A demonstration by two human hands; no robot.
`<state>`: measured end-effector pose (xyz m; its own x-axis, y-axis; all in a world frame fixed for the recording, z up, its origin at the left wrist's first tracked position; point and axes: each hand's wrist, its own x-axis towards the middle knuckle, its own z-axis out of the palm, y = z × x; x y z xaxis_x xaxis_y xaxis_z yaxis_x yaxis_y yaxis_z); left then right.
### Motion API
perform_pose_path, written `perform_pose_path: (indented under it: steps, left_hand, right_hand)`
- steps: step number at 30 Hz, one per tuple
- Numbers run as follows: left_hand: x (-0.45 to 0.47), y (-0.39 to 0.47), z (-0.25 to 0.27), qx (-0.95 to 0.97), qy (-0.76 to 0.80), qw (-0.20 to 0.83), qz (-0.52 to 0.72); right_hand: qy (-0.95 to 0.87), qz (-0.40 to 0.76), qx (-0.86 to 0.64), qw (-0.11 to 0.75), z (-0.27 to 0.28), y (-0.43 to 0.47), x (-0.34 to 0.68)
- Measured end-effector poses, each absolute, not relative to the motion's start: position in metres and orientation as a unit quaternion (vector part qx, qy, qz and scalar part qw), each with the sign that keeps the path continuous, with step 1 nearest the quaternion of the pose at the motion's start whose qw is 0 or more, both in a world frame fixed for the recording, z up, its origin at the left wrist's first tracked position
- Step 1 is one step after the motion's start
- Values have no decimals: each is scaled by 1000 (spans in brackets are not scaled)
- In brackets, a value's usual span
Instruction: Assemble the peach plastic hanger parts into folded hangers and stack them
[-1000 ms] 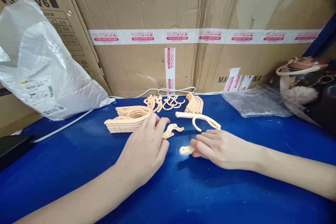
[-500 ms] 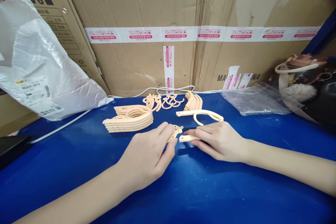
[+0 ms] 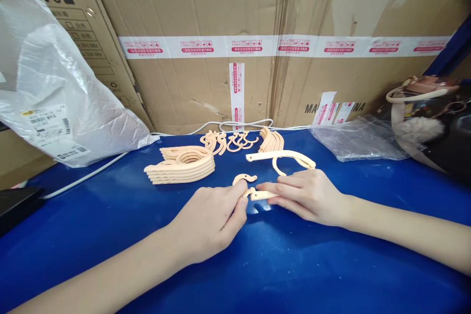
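Note:
Between the fingertips of my left hand is a cream plastic hook, its curved end standing out above the fingers. My right hand grips a cream hanger arm, whose holed end points left. The hook's lower end meets or nearly meets that holed end; I cannot tell whether they are joined. Just beyond my right fingers is a second long curved hanger arm; its link to the held one is hidden by the hand. A stack of hanger arms lies beyond my left hand.
Loose hooks and another stack of hanger arms lie at the back of the blue table. Cardboard boxes stand behind. A white plastic bag is left; a clear bag and a dark bag are right.
My left hand has shifted the hook, bringing its lower end down and right against or close to the holed end of the hanger arm. My right hand has barely moved.

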<state>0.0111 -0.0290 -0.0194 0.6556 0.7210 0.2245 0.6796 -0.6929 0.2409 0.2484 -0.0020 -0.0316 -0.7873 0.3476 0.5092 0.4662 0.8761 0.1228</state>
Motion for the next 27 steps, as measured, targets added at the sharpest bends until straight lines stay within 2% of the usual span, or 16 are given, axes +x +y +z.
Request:
perform_pose_path:
  steps: [7,15,19,27]
  left_hand:
    - [9,-25,-22,917,366,-119,99]
    - [8,-24,-25,933,316,-144,95]
    - [7,-24,-23,933,322,-122,105]
    - [7,-25,-17,914,388,67,99]
  right_hand:
    - [-938,-123,-218,238,-31,-1,246]
    - [-944,-80,-206,244,-28,-5,245]
    - [-943,-77,-211,246,-26,-5,245]
    - [-938,-148,-193,245,-27,-4,245]
